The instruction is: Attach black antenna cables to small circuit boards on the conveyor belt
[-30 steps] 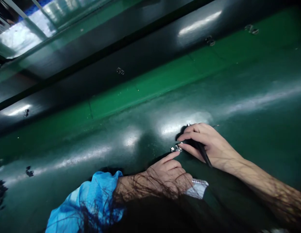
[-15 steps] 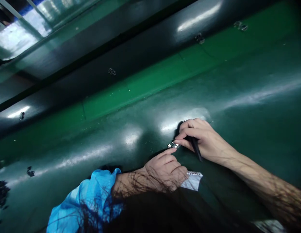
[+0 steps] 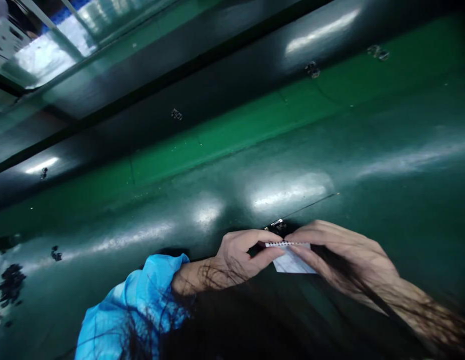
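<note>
A small white sheet [image 3: 294, 263] with a row of dark dots along its top edge is pinched between my two hands. My left hand [image 3: 242, 255] grips its left end between thumb and index finger. At the right end, the thumb and fingers of my right hand [image 3: 348, 255] close on the same sheet. A dark, slim stick-like tool [image 3: 371, 297] also lies in my right hand, running back past the wrist. Just beyond the fingertips, a small electronic part [image 3: 279, 226] rests on the green work surface [image 3: 225, 190], partly hidden. From it a thin dark wire [image 3: 311, 204] stretches right.
Across a bright green strip [image 3: 232, 130], clusters of small parts [image 3: 312, 69] lie spaced out on a dark band. A pile of dark pieces [image 3: 12, 284] sits at the far left, near a smaller clump [image 3: 56, 253]. A blue sleeve [image 3: 131, 305] covers my left forearm.
Both hands have left the electronic part and come together on the white sheet, which was under my left hand. The dark tool now points back along my right wrist.
</note>
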`<state>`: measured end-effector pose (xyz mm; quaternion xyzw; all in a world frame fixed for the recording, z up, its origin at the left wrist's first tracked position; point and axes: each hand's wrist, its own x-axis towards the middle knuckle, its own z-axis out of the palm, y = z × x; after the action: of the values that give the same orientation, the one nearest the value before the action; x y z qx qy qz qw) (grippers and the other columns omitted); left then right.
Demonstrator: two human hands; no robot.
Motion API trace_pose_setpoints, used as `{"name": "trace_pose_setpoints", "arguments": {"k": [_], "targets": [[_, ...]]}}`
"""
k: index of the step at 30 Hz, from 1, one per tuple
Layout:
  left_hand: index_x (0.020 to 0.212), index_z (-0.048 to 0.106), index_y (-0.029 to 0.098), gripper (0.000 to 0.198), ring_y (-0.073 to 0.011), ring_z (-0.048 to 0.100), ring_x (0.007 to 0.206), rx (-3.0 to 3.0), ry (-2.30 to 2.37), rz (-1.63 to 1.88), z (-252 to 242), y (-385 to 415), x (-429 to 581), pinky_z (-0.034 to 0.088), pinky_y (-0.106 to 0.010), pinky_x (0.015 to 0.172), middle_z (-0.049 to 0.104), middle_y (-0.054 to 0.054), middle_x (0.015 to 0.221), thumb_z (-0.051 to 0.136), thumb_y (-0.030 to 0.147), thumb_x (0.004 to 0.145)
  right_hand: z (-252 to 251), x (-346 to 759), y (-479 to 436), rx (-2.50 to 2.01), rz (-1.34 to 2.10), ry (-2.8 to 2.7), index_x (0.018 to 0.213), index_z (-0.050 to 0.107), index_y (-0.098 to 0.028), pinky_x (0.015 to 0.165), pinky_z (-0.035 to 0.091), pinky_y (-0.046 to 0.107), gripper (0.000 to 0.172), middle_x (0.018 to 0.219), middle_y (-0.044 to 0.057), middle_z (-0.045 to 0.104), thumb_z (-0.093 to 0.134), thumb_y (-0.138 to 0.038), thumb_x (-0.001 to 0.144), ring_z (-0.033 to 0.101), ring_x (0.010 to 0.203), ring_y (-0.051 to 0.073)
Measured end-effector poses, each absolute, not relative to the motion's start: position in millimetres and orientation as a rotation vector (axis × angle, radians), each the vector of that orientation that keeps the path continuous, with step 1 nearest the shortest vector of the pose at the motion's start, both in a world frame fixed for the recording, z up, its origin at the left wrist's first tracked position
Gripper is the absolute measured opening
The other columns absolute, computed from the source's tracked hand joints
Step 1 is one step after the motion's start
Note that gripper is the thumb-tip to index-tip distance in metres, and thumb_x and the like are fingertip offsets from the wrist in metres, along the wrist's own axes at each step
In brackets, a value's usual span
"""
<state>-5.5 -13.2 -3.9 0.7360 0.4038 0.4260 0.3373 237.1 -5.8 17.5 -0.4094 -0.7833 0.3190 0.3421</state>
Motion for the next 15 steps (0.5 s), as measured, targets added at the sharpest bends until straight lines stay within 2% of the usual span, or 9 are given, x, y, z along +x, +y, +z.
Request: {"name": "trace_pose_setpoints", "arguments": {"k": [2, 4, 7, 9, 11, 13, 15], "targets": [[0.118, 0.092, 0.020, 0.018, -0.0249, 0.094, 0.077, 1.867, 1.082, 1.071, -6, -14, -6, 0.081, -0.027, 0.075, 0.098, -0.005, 0.102, 0.091, 0.035, 0.109, 15, 234, -6, -1.096, 0.916, -1.915, 0.153, 0.070, -0.069, 0.054, 0.073, 0.052, 0.068, 0.098, -0.008, 0.092, 0.073, -0.021, 0.106, 0.085, 0.065, 0.034], [0.116, 0.093, 0.020, 0.014, -0.0259, 0.095, 0.080, 1.820, 1.106, 1.021, -8, -14, -6, 0.081, -0.027, 0.078, 0.098, -0.005, 0.104, 0.091, 0.031, 0.108, 13, 237, -5, -1.111, 0.933, -1.885, 0.150, 0.073, -0.067, 0.065, 0.078, 0.054, 0.062, 0.106, -0.006, 0.093, 0.074, -0.023, 0.106, 0.087, 0.073, 0.035], [0.112, 0.095, 0.021, 0.012, -0.0248, 0.094, 0.077, 1.785, 1.122, 0.975, -10, -15, -6, 0.080, -0.026, 0.074, 0.098, -0.004, 0.101, 0.092, 0.032, 0.108, 13, 251, -6, -1.223, 0.809, -1.879, 0.157, 0.072, -0.060, 0.094, 0.078, 0.068, 0.050, 0.131, 0.008, 0.089, 0.062, -0.039, 0.113, 0.089, 0.111, 0.045], [0.111, 0.096, 0.023, 0.014, -0.0240, 0.094, 0.076, 1.775, 1.131, 0.925, -9, -15, -7, 0.079, -0.025, 0.069, 0.098, -0.002, 0.099, 0.090, 0.035, 0.109, 16, 260, -7, -1.321, 0.773, -1.791, 0.153, 0.075, -0.059, 0.105, 0.073, 0.078, 0.047, 0.131, 0.014, 0.084, 0.049, -0.047, 0.115, 0.083, 0.125, 0.051], [0.113, 0.097, 0.025, 0.017, -0.0233, 0.094, 0.075, 1.770, 1.135, 0.856, -8, -16, -7, 0.077, -0.025, 0.066, 0.098, -0.002, 0.098, 0.087, 0.038, 0.111, 21, 266, -9, -1.341, 0.802, -1.699, 0.138, 0.080, -0.062, 0.097, 0.075, 0.076, 0.038, 0.119, 0.013, 0.082, 0.058, -0.046, 0.112, 0.083, 0.114, 0.048], [0.113, 0.097, 0.024, 0.018, -0.0225, 0.092, 0.070, 1.763, 1.140, 0.814, -8, -16, -6, 0.076, -0.026, 0.063, 0.097, -0.003, 0.098, 0.085, 0.037, 0.111, 25, 267, -12, -1.276, 0.862, -1.698, 0.119, 0.084, -0.062, 0.078, 0.079, 0.067, 0.030, 0.110, 0.008, 0.083, 0.077, -0.038, 0.103, 0.085, 0.093, 0.042], [0.112, 0.097, 0.022, 0.021, -0.0215, 0.090, 0.067, 1.765, 1.129, 0.833, -8, -17, -6, 0.076, -0.026, 0.062, 0.097, -0.004, 0.097, 0.083, 0.036, 0.112, 29, 262, -16, -1.197, 0.921, -1.765, 0.108, 0.085, -0.059, 0.061, 0.078, 0.060, 0.029, 0.108, 0.005, 0.086, 0.083, -0.033, 0.097, 0.085, 0.080, 0.038]]}}
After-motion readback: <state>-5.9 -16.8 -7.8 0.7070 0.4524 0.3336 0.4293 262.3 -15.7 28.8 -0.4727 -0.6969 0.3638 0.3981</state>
